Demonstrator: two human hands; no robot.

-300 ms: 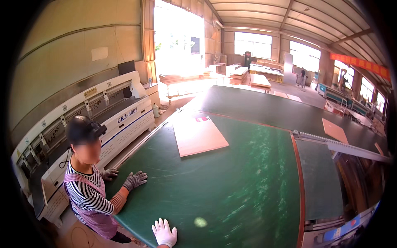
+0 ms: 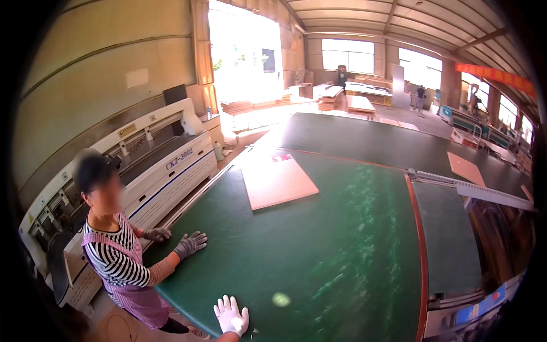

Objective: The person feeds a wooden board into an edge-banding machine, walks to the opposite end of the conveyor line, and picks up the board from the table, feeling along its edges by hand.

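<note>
My left hand (image 2: 232, 316), in a pale white glove, lies with fingers spread on the green table surface (image 2: 330, 251), near its curved near-left edge at the bottom. It holds nothing. My right hand is out of frame. Farther up the green surface lies a pale pinkish board (image 2: 278, 185) with a red label (image 2: 282, 157), well beyond my fingers. At the left, a co-worker (image 2: 111, 251) in a striped top and checked apron rests two grey-gloved hands (image 2: 190, 245) on the same table, apart from mine.
A long white machine (image 2: 171, 171) stands behind the co-worker. Dark conveyor tops (image 2: 353, 131) with another board (image 2: 464, 168) run beyond the table. A metal rail and machinery (image 2: 484, 302) line the right. Stacked panels (image 2: 330, 100), a bright doorway and distant workers (image 2: 420, 98) are behind.
The view has shifted slightly. The co-worker's head has turned a little, and their hands appear slightly farther right in the picture. My left hand stays spread on the table.
</note>
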